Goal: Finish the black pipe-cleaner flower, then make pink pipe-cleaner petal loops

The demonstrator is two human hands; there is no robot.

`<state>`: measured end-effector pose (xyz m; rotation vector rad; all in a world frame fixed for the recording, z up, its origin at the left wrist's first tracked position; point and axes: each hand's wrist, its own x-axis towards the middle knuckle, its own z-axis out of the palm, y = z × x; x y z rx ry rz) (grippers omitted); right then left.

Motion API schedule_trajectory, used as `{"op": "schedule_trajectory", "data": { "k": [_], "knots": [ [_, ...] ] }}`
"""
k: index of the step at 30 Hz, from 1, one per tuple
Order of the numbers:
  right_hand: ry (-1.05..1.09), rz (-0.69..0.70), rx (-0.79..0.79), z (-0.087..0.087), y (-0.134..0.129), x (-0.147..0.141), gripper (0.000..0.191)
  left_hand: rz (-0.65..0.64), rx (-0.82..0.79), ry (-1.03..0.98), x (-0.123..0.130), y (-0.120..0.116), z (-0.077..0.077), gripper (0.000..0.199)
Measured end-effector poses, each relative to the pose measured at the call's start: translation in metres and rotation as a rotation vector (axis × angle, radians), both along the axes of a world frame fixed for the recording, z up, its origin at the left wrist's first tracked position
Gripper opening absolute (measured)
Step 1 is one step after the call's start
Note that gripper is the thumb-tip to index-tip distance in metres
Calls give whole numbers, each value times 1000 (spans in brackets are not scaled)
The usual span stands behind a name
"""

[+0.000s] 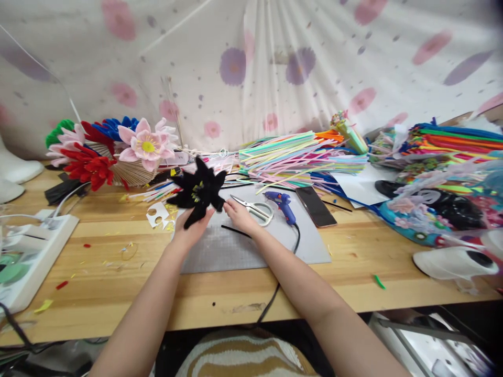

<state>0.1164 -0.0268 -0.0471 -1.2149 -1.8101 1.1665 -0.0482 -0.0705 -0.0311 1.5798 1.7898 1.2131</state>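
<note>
Slightly left of frame centre, a black chenille flower [205, 191] is clasped from below by the left hand [193, 230]; at its right edge, the right hand's [238, 215] grip cannot be determined.

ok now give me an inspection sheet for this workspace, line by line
Surface: wooden table, grey mat on it
Work items: black flower in hand; scissors and blue glue gun on the mat
Clutter: pipe cleaners heaped at the back, phone at the mat's right edge, scraps scattered left
Fingers: left fingers hold the flower from below; right fingers by its lower-right petal, pinch unclear
Cables: black cord from the glue gun, partly hidden by the right forearm
Surroundings: floral curtain behind
Other people: nothing seen
</note>
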Motion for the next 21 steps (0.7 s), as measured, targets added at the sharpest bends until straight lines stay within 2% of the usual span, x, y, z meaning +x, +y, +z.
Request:
{"op": "schedule_trajectory", "data": {
  "k": [2, 5, 8, 10, 14, 18, 21],
  "knots": [
    [158, -19, -199, 1, 3, 2, 27, -12, -5, 14, 2, 0, -3, 40],
    [368, 90, -549, 5, 3, 4, 25, -13, -56, -57, 3, 2, -14, 41],
    [499, 197, -684, 8, 0, 3, 23, -13, -123, -226, 5, 9, -20, 43],
    [511, 223, -671, 9, 0, 2, 24, -34, -153, -337, 10, 14, -15, 45],
    [403, 251, -517, 11, -1, -2, 24, -112, -214, -505, 23, 22, 9, 48],
    [171, 340, -396, 14, -5, -5, 22, -213, -216, -636, 32, 27, 30, 47],
    [-32, 386, -251, 16, -9, -6, 24, -233, -184, -646, 38, 30, 33, 39]
  ]
}}
